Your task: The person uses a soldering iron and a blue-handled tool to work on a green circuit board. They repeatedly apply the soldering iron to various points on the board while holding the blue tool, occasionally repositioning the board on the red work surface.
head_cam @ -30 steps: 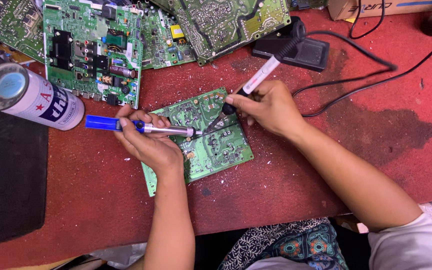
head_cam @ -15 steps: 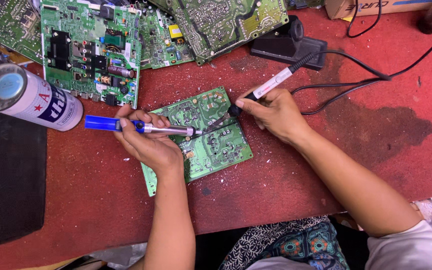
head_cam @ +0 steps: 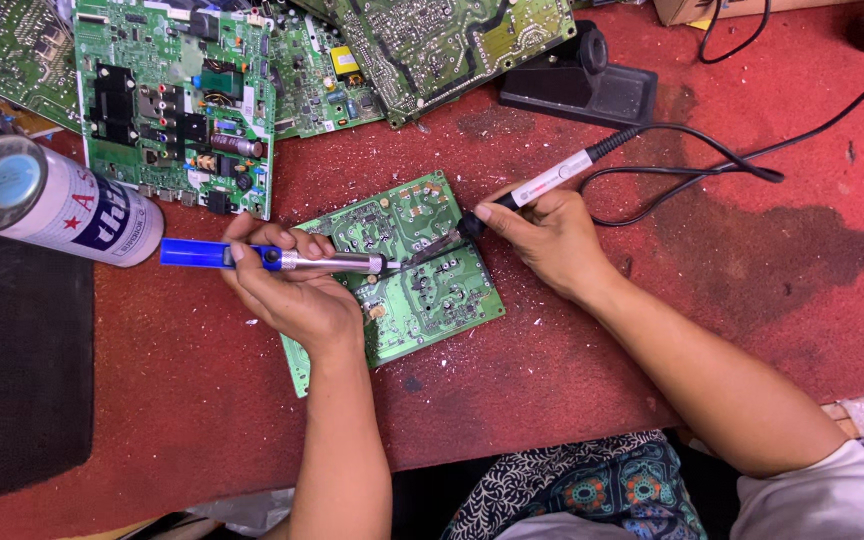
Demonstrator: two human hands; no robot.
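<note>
On red table, mid: green board (head_cam: 422,290) w/ 2 tools.
My left hand (head_cam: 292,295) holds blue pump (head_cam: 272,259) at 9 o'clock; right hand (head_cam: 547,240) holds hot iron (head_cam: 542,185) at 2 o'clock, tips touching board.

A worn red surface (head_cam: 732,300), stained dark in patches and flecked with pale debris, filled the view under even light; a black slab (head_cam: 12,400) lay at left.
</note>
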